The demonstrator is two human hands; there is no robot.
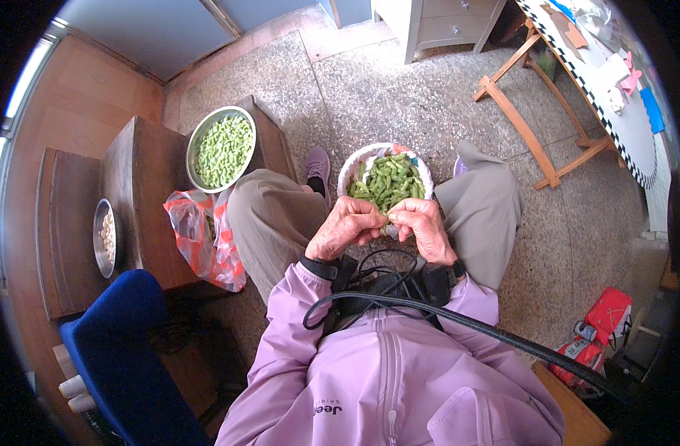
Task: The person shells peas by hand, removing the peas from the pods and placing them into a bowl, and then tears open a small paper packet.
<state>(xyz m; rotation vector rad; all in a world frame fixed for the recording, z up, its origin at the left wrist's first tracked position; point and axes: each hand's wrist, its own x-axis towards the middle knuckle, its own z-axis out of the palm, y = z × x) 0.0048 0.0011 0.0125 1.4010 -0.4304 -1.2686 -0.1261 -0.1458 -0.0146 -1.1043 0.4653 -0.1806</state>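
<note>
My left hand and my right hand meet fingertip to fingertip over the near rim of a white-lined round container. Between the pinched fingers is something small and green, probably a bean pod, mostly hidden. Green bean pods fill the container, which stands between my knees. To the left, a steel bowl of shelled green beans rests on a wooden surface. Below it hangs a red-and-clear plastic bag, its contents barely visible. A smaller metal bowl farther left holds pale pieces.
A black cable crosses my lap. At the lower left stands a blue chair back. On the right are a table with a checkered edge, its wooden legs, and red packages on the floor. A drawer cabinet stands ahead.
</note>
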